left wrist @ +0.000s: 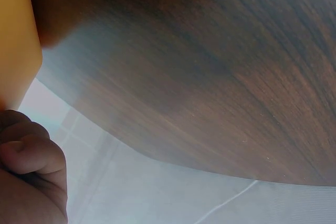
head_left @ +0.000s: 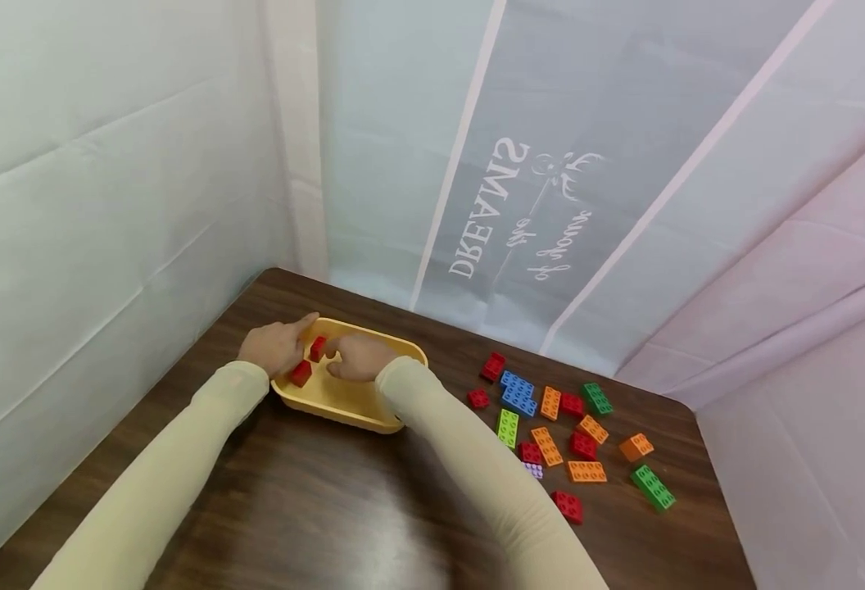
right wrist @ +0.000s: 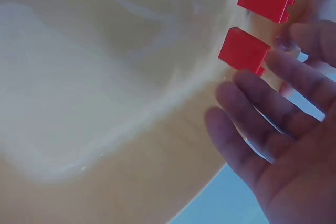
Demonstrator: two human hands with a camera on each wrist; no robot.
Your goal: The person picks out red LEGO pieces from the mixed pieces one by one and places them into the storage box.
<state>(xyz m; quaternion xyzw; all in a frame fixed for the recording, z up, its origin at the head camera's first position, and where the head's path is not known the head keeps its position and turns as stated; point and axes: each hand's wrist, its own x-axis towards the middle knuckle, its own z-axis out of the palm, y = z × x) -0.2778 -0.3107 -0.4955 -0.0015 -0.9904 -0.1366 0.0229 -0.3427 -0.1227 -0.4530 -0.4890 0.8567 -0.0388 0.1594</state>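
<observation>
Toward the far left of the wood-grain table [head_left: 307,500], a yellow tray [head_left: 344,401] held two red toy bricks [head_left: 318,348]. The left hand [head_left: 273,347] gripped its left end, fingers curled. The right hand [head_left: 362,357], fingers apart, hovered beside the bricks; contact could not be determined.

Free table [head_left: 292,492] fronts the tray [head_left: 340,397]; red bricks [head_left: 301,374] obstruct its left end.
</observation>
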